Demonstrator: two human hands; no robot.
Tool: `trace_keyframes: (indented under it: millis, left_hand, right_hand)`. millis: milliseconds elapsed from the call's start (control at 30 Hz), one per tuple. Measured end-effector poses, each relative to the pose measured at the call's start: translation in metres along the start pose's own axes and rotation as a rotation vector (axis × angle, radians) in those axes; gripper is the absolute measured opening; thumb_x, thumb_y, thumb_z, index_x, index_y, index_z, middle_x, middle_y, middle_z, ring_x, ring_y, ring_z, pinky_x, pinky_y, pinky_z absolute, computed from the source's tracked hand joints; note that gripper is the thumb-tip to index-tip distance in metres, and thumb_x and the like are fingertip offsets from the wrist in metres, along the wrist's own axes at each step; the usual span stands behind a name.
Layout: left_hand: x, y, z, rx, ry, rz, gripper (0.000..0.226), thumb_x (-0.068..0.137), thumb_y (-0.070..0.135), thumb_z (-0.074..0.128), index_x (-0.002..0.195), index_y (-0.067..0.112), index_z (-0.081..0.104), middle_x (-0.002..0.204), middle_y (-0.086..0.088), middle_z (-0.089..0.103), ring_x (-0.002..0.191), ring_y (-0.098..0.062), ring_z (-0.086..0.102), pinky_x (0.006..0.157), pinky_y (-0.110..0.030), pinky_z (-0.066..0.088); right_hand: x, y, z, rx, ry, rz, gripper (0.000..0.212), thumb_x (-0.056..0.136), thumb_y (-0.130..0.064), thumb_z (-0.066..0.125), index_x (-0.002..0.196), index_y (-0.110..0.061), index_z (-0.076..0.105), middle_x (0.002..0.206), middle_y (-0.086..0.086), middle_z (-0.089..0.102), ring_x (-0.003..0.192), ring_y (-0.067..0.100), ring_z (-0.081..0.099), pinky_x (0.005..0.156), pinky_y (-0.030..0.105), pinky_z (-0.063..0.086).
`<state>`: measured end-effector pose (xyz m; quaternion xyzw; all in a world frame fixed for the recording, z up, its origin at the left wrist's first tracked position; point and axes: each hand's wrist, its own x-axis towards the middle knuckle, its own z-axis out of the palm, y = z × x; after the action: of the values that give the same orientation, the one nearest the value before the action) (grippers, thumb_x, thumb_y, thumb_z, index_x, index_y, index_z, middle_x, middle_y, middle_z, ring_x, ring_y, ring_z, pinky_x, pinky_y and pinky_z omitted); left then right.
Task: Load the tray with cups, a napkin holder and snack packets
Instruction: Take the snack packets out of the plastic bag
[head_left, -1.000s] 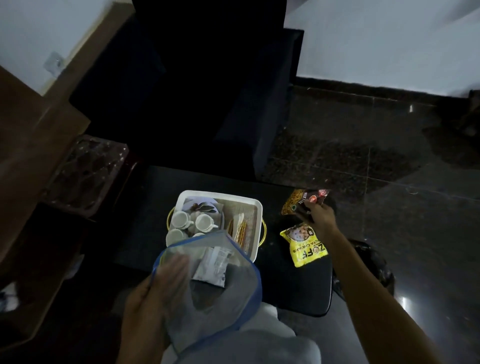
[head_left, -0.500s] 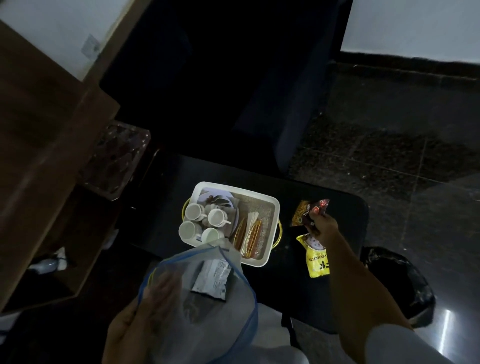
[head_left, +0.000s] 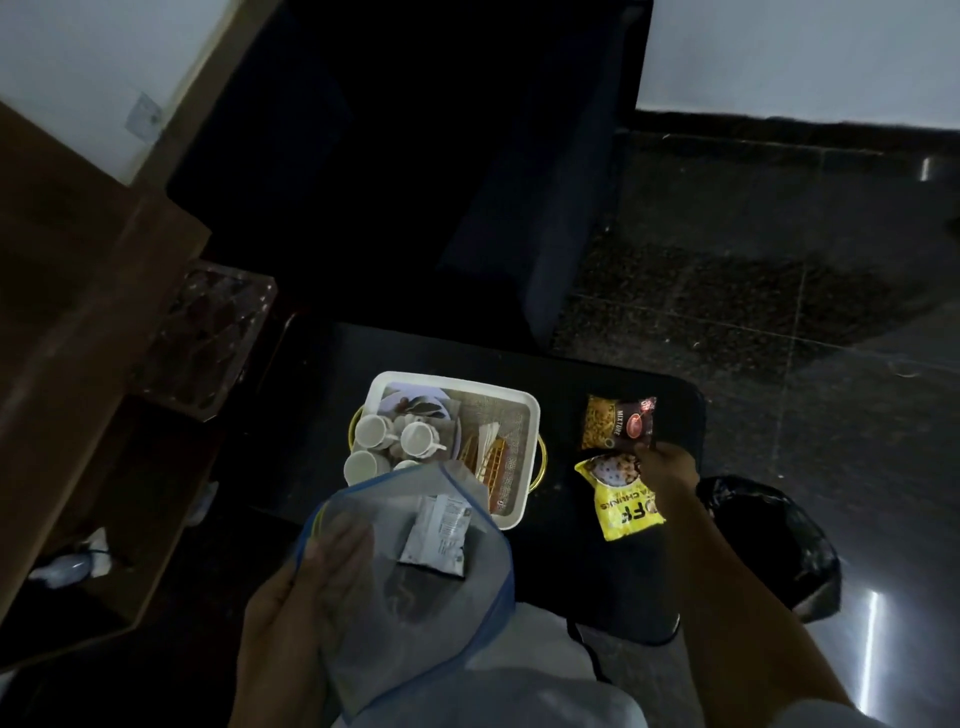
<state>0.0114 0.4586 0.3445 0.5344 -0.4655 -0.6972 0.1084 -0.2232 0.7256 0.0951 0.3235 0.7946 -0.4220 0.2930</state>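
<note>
Nearest, the left hand, fingers straight, supports a clear bag overlapping the near edge of the tray. Right of the tray, a yellow snack packet lies on the worktop. Just beyond, the right hand pinches a dark snack packet in curled fingers. Inside the tray stand cups and a napkin holder.

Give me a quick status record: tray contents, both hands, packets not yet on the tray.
tray: white, on black table, holds cups and napkin holder
cups: left half of tray
napkin holder: in tray, right of cups
mixture packet: off tray, to its right; corner pinched by right hand
yellow packet: on table, partly under right hand
left hand: flat fingers behind zip bag; white packet inside
</note>
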Motion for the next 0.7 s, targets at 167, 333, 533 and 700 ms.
trace_keyframes:
  millis: [167, 333, 533, 700]
  left_hand:
    - [0.004, 0.009, 0.007, 0.043, -0.094, -0.028, 0.05, 0.107, 0.018, 0.037, 0.086, 0.008, 0.081, 0.091, -0.001, 0.081, 0.083, -0.007, 0.077, 0.072, -0.018, 0.059]
    - [0.004, 0.013, 0.01, 0.124, -0.142, 0.103, 0.024, 0.103, 0.016, 0.046, 0.107, 0.015, 0.07, 0.121, -0.007, 0.073, 0.112, -0.019, 0.07, 0.098, -0.032, 0.057]
    - [0.018, 0.022, -0.001, 0.164, -0.24, 0.16, 0.03, 0.103, 0.022, 0.053, 0.124, 0.007, 0.069, 0.119, -0.004, 0.076, 0.113, -0.013, 0.072, 0.091, -0.02, 0.058]
    - [0.021, 0.04, -0.019, 0.185, -0.363, 0.189, 0.025, 0.101, 0.022, 0.057, 0.116, 0.011, 0.074, 0.114, -0.004, 0.078, 0.11, -0.014, 0.073, 0.091, -0.026, 0.057]
  right_hand:
    - [-0.057, 0.01, -0.023, -0.015, 0.134, -0.128, 0.028, 0.095, -0.027, 0.06, 0.099, -0.002, 0.071, 0.098, 0.017, 0.071, 0.087, 0.028, 0.064, 0.073, 0.028, 0.046]
    - [-0.192, -0.026, -0.042, 0.327, 0.084, -0.598, 0.017, 0.093, -0.025, 0.067, 0.107, -0.017, 0.07, 0.101, -0.006, 0.073, 0.095, 0.011, 0.069, 0.083, 0.028, 0.056]
    - [-0.305, -0.076, 0.003, -0.221, -0.402, -1.282, 0.017, 0.093, -0.024, 0.063, 0.103, -0.018, 0.074, 0.102, -0.009, 0.075, 0.092, 0.001, 0.068, 0.081, 0.018, 0.053]
    - [-0.296, -0.085, 0.098, -1.369, -0.419, -1.303, 0.037, 0.098, -0.013, 0.053, 0.135, -0.012, 0.056, 0.141, 0.016, 0.049, 0.131, 0.034, 0.046, 0.103, 0.047, 0.044]
